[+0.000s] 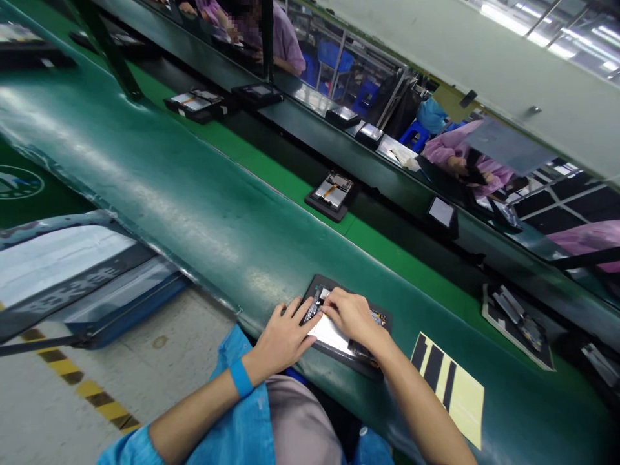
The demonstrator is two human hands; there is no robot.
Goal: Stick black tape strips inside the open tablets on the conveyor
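Tray (317, 281) sits on the green bench (203, 213), and the opened device (334, 339) lies in it, directly under the grip. I have the left hand (285, 339) spread over the tray's left side. The right hand (352, 315) bunches its fingertips over the device; from here I cannot tell what they pinch. Right of the tray lies a yellow sheet (465, 394).

1 head cam, worn above n behind the L hand (284, 339) and R hand (352, 315), facing fwd + down, tilted tbh. Hands r p close; green bench (194, 213) runs diag under em, far bench (300, 124) way past em.
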